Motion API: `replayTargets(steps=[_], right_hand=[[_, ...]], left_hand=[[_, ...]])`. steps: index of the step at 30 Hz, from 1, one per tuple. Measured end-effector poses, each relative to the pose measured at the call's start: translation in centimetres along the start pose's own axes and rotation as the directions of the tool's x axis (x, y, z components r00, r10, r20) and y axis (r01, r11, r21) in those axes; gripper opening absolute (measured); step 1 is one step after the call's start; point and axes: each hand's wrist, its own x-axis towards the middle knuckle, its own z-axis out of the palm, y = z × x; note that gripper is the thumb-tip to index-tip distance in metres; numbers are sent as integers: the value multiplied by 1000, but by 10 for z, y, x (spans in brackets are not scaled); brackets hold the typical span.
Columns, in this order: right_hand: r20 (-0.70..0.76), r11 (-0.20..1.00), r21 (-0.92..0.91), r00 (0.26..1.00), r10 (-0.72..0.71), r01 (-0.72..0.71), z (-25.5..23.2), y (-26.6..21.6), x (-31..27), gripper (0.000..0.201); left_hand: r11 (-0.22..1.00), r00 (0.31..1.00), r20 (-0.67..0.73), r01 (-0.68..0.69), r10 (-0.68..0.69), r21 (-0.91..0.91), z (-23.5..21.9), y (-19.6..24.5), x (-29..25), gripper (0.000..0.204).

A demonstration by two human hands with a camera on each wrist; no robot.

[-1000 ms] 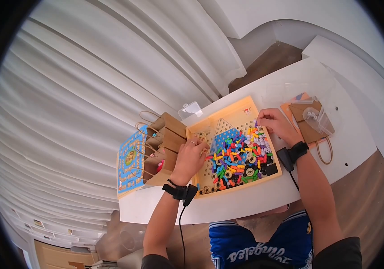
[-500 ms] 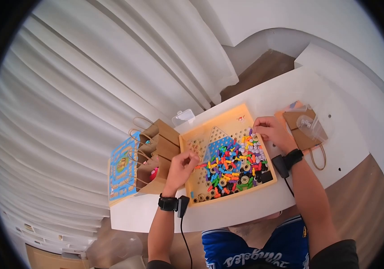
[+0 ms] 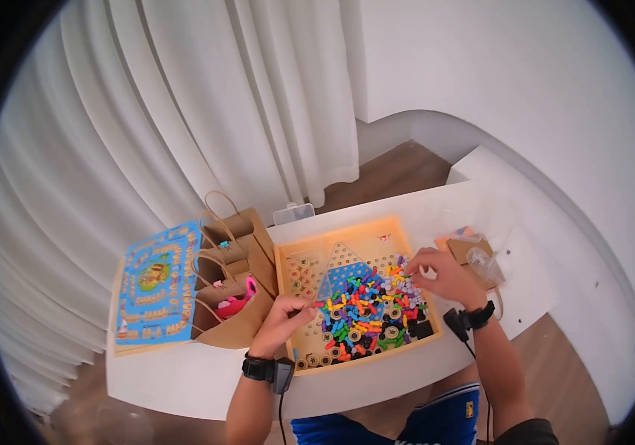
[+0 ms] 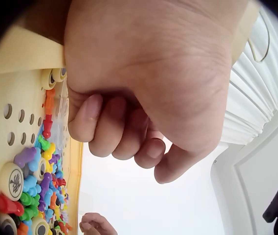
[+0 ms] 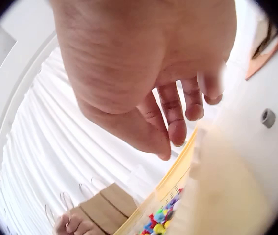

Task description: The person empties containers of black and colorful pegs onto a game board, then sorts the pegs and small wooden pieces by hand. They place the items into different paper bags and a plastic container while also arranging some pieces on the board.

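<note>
A shallow wooden game box (image 3: 395, 225) lies on the white table, heaped with small colourful plastic pegs (image 3: 366, 297) and round wooden discs with dark markings (image 4: 12, 181). At the box's left rim is my left hand (image 3: 282, 322), its fingers loosely curled and nothing visible between them. A short red and orange row of pegs (image 4: 48, 112) lies near it. Over the right rim, beside the white and purple pegs, my right hand (image 3: 447, 278) hangs with fingers loosely bent and thumb near the index finger. No piece shows in its grasp.
Brown paper bags (image 3: 247, 319) with looped handles stand left of the box, beside a blue printed board (image 3: 156, 278). Behind is a clear plastic case (image 3: 294, 214). To the right lie a flat brown paper bag (image 3: 489, 278) and clear plastic. White curtains hang beyond the table.
My left hand has drawn back from over the box to its left rim. The right hand stays by the right rim. The head view has tilted, showing less of my lap.
</note>
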Motion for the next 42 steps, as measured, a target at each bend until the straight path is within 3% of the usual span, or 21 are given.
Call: replayTargets(steps=[1,2,3,5,8,15,20,26,27,29,32,37,42], right_hand=[[27,954,-250,986,-162,164,3,-17,-1,14],[110,918,-349,981,-161,190,7,-30,1,28],[132,910,-369,980,-151,190,12,-37,5,28],[262,803,-482,933,-249,350,26,-42,12,21],[370,755,-552,915,-159,354,40,-38,20,22],[417,736,-576,902,-110,355,45,-51,28,21],[427,884,-387,901,-82,264,51,-90,17,19],[523,913,-322,851,-49,251,78,-116,15,21],[528,913,-319,847,-53,256,84,-117,15,21],[567,875,-248,795,-217,417,100,-117,17,22],[537,839,-255,792,-290,480,122,-114,22,23],[630,833,-302,752,-191,464,145,-106,30,23],[665,798,-348,729,-160,492,143,-109,31,22]], left_hand=[[999,1000,1,-8,8,-37,-1,-5,-1,38],[999,999,21,-49,49,-16,-5,-10,-2,37],[996,995,40,-93,93,12,-7,-12,-1,36],[997,998,11,-64,65,-52,-8,-12,-3,33],[993,999,19,-44,46,-107,-6,-7,-3,30],[982,991,82,-95,109,-160,-8,-13,2,38],[984,991,80,-93,106,-149,-9,-15,2,33],[984,984,100,-134,145,-114,-11,-14,4,33],[984,982,114,-138,151,-113,-11,-14,5,33],[985,981,124,-139,152,-106,-11,-12,4,33],[986,982,129,-125,139,-108,-11,-8,1,34],[973,975,87,-191,203,-131,-9,-11,4,40],[974,981,78,-165,179,-154,-7,-10,2,39]])
